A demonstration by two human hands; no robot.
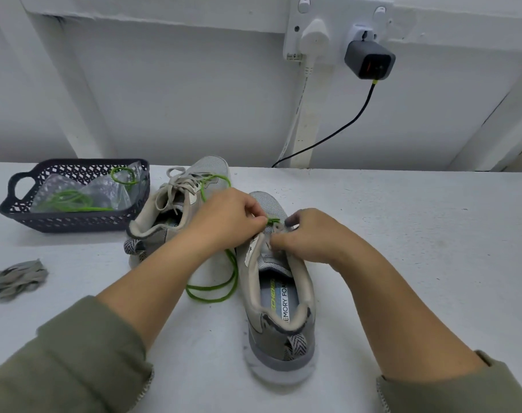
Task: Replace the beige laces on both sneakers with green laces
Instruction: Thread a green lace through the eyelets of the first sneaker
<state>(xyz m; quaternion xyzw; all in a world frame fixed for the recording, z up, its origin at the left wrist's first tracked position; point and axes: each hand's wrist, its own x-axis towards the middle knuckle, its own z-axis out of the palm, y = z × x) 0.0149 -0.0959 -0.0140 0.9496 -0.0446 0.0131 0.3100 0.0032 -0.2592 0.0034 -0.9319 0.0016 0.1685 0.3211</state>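
Observation:
Two grey sneakers stand on the white table. The near sneaker [279,296] points away from me and has no beige lace. My left hand [228,217] pinches a green lace [213,290] at the sneaker's front eyelets; the lace loops down onto the table to the left of the shoe and also trails over the far sneaker. My right hand [309,235] pinches the sneaker's eyelet edge just right of the lace tip. The far sneaker [170,204] still carries its beige lace [180,181]. A loose beige lace [15,278] lies bundled at the left.
A dark plastic basket [75,223] at the back left holds another green lace [72,201] and clear plastic bags. On the white wall behind, a socket with a white plug and a grey charger [368,61] has a black cable dropping behind the table.

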